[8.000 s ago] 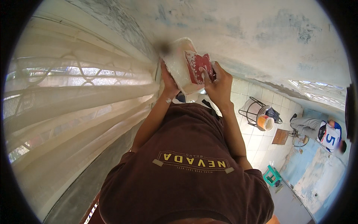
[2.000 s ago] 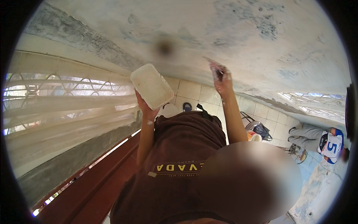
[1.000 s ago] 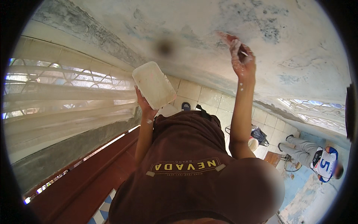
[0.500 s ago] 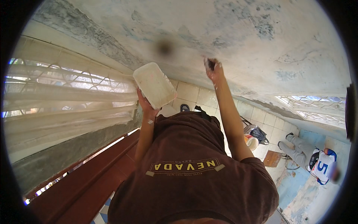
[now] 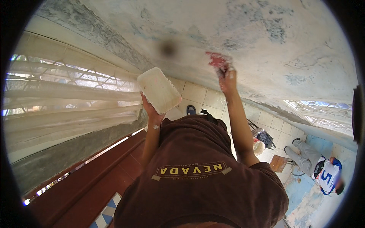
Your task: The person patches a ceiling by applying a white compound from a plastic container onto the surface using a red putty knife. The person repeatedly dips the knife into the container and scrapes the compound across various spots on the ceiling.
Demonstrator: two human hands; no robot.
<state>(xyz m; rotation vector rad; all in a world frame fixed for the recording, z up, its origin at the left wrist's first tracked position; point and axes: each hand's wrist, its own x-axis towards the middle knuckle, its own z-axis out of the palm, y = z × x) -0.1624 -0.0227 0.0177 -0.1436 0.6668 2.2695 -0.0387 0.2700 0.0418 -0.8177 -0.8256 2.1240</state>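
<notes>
My left hand (image 5: 153, 111) grips the lower edge of an off-white rectangular plastic tray (image 5: 159, 90), held tilted in front of me. In my right hand (image 5: 228, 80), raised close to the wall (image 5: 251, 41), is a red putty spreader (image 5: 218, 60) smeared with white; motion blurs it somewhat. Whether its edge touches the wall I cannot tell. White smears mark my right fingers and my left wrist. The wall is whitish, with patchy grey-blue areas.
Left stands a window with a sheer curtain (image 5: 72, 87) above a grey ledge. A bucket (image 5: 258, 146) and black bag (image 5: 268, 140) rest on the tiled floor (image 5: 194, 93) at right. Beyond them is another person (image 5: 327, 173) in a white and blue shirt. A wooden board (image 5: 278, 163) lies nearby.
My right hand has turned and shifted slightly right and down, and the red face of the spreader now shows. The tray sits slightly lower in view, still in my left hand.
</notes>
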